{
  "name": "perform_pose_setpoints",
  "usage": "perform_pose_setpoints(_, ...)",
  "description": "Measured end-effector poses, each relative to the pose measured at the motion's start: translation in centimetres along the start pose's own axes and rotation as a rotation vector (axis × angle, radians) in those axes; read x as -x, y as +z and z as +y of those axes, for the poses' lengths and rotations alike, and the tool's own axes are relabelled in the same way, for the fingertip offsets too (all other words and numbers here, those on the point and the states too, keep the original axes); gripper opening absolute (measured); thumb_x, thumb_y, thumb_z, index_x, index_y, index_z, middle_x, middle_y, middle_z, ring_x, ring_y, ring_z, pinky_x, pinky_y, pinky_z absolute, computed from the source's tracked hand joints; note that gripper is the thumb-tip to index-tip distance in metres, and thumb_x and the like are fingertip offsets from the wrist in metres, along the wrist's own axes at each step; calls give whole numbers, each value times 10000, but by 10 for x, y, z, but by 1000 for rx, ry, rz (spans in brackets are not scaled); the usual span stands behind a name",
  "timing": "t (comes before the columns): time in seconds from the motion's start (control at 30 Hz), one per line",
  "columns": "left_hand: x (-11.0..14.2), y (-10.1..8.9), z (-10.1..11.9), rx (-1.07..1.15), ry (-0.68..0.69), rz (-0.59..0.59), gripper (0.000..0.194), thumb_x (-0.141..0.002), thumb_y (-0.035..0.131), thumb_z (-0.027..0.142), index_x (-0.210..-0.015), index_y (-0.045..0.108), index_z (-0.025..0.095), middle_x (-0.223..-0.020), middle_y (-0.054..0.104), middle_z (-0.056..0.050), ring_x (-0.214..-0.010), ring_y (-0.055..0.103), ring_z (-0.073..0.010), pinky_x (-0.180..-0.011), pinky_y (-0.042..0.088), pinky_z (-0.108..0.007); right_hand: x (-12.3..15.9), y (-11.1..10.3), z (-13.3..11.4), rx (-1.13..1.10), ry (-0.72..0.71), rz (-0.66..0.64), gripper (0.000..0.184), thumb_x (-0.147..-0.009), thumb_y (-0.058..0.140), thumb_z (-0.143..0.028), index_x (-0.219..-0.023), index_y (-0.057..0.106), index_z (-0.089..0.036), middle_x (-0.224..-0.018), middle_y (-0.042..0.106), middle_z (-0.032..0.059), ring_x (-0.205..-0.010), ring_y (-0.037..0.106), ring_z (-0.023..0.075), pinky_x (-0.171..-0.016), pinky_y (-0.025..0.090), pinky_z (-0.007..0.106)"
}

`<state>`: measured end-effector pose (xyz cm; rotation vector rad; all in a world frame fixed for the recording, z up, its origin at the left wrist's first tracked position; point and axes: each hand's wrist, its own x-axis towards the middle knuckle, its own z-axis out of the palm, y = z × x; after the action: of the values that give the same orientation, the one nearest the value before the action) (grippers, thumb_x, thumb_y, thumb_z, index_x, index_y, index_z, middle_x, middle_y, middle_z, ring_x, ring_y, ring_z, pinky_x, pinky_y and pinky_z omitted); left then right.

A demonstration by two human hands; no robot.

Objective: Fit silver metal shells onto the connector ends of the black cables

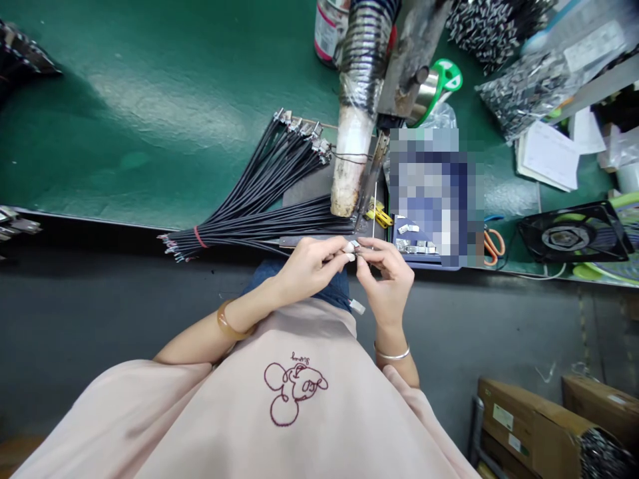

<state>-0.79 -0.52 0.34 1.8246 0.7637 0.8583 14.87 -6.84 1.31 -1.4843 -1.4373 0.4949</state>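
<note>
My left hand (pixel 317 265) and my right hand (pixel 388 271) meet at the bench's front edge, fingertips pinched together. Between them is a small, pale connector (pixel 355 245), mostly covered by the fingers. Below the hands, over my lap, hangs a cable end with a white connector (pixel 357 306); whether it belongs to the held piece I cannot tell. Just beyond my left hand lies a bundle of black cables (pixel 269 223) tied with a red band (pixel 200 237). Behind it another fan of black cables (pixel 264 166) has metal connectors at its ends.
A taped fume hose (pixel 354 133) comes down close above the hands. To the right are a yellow tool (pixel 380 214), a blue tray (pixel 452 266) with small connectors, partly pixelated, orange-handled scissors (pixel 494 246), and a black fan (pixel 574 236). A solder spool (pixel 434 93) stands behind.
</note>
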Motion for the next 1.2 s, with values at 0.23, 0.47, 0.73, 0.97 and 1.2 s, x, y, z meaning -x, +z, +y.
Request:
perform_pose_setpoints(0.23,-10,-12,5,504,-336,-55,177,-844,656,288,-813,669,115,-580,562,18,-499,473,-64,-482,367,-177,2,4,8,10,-55,181,143,-898,609,-152,-964,696,-244,-1036,743,26,-964,727,170,-819,634,346)
perform_pose_setpoints(0.47,-14,-3,3,527,-376,9,181,-769,706,278,-714,704,106,-571,510,21,-535,412,-69,-516,307,-212,2,1,-1,121,-335,155,212,-899,589,-103,-1038,635,-256,-1072,760,23,-986,740,171,-833,637,339)
perform_pose_setpoints(0.73,-16,0,1,566,-405,69,160,-748,706,255,-681,651,120,-552,453,41,-512,355,-53,-508,270,-199,4,5,11,-29,-115,225,138,-864,642,-114,-939,643,-230,-981,766,17,-870,752,151,-748,638,294)
perform_pose_setpoints(0.97,-15,0,1,535,-419,48,150,-744,705,261,-706,671,119,-579,505,25,-530,391,-61,-510,297,-197,7,7,9,-105,-46,171,65,-880,640,-176,-919,647,-228,-1012,757,27,-916,742,162,-797,638,329)
perform_pose_setpoints(1.2,-15,-5,1,505,-434,-7,177,-748,699,277,-698,712,108,-595,567,-1,-560,453,-81,-533,327,-214,1,7,8,-265,124,141,59,-888,649,-231,-859,607,-202,-984,749,29,-824,748,124,-759,634,257)
